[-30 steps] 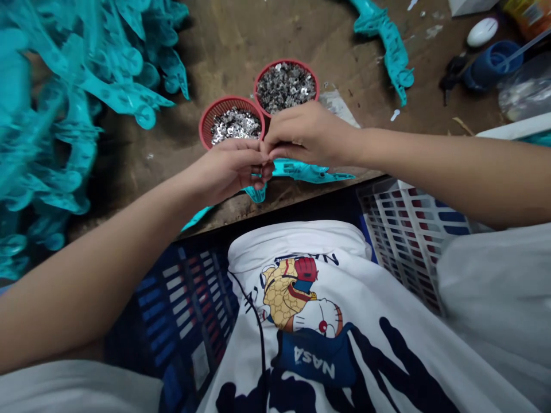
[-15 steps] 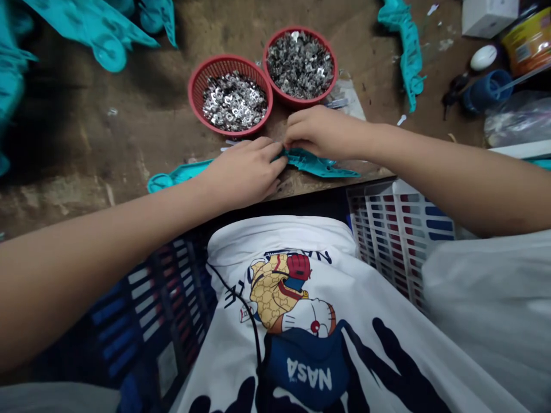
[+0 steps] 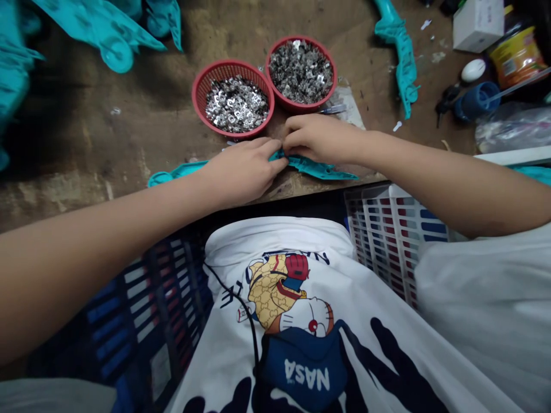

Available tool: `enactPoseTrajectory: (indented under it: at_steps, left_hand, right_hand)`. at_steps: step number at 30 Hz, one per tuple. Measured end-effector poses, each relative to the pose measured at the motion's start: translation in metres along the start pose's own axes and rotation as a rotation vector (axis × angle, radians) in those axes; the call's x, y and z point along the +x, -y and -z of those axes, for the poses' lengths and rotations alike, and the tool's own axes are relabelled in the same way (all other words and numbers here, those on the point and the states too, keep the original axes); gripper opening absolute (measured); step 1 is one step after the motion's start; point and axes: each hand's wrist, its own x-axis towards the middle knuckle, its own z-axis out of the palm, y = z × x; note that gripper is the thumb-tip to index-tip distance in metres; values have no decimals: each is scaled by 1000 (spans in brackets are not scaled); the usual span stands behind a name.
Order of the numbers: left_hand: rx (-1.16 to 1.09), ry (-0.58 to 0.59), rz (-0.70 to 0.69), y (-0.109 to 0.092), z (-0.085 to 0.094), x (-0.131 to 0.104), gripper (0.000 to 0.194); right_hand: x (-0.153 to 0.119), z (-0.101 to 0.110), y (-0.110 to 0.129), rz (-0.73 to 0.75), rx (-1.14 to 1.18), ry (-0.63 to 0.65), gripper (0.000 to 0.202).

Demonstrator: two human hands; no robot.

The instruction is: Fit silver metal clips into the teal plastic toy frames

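A long turquoise plastic part point(image 3: 321, 168) lies along the table's near edge, below two red baskets. My left hand point(image 3: 245, 170) is closed on the middle of this part, its thumb and forefinger around it. Right beside those fingertips, my right hand point(image 3: 307, 137) is pinched at the part's upper edge; whatever is between its fingertips is hidden. Small shiny metal pieces fill the left red basket point(image 3: 196, 103) and the right red basket point(image 3: 332, 86).
More turquoise parts point(image 3: 117, 53) lie at the back left, and another turquoise part point(image 3: 405, 69) at the right. A blue cup point(image 3: 476, 102), a white box point(image 3: 478, 24) and a bottle point(image 3: 516, 54) stand far right. Crates point(image 3: 398, 229) sit below the table edge.
The view has shifted slightly. The fingers of my left hand have moved a little, so more of the turquoise part shows between my hands.
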Motion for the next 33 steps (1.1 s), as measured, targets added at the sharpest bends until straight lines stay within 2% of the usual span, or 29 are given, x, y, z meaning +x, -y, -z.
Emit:
enactPoseTrajectory:
  at_steps: [2, 4, 7, 9, 10, 12, 15, 18, 20, 23, 26, 30, 33]
  left_hand:
    - [30, 13, -2, 0, 1, 0, 45]
    - [78, 31, -9, -1, 4, 0, 44]
    - [126, 55, -2, -5, 8, 1, 44]
    - [139, 59, 5, -8, 10, 2, 47]
    - [144, 59, 4, -8, 11, 2, 49]
    - [153, 59, -4, -8, 11, 2, 52]
    - [145, 43, -5, -7, 8, -1, 54]
    - [129, 15, 15, -4, 1, -6, 55]
    - [101, -21, 55, -4, -5, -9, 54]
    - [25, -86, 122, -2, -14, -14, 55]
    - [-21, -126, 130, -1, -19, -18, 66]
    - [-54, -77, 83, 4, -20, -18, 84]
    - [-67, -19, 60, 10, -18, -15, 86]
  right_hand:
    - [0, 8, 3, -17, -17, 1, 80]
    - [-4, 27, 13, -124, -78, 1, 74]
    - [-14, 59, 32, -512, -283, 46, 51]
    - [-19, 69, 38, -744, -399, 134, 53]
    - [-20, 70, 38, -801, -425, 170, 55]
    - [-21, 62, 32, -800, -433, 206, 58]
    - [-19, 48, 20, -724, -422, 165, 59]
    - [-22, 47, 20, -665, -430, 110, 45]
    - [-27, 51, 27, -576, -373, 101, 38]
    - [-31, 57, 44, -468, -210, 166, 35]
    - [-28, 56, 63, -483, -194, 243, 38]
    - [-21, 55, 83, -521, -262, 298, 41]
    - [-20, 58, 90, -529, -303, 312, 43]
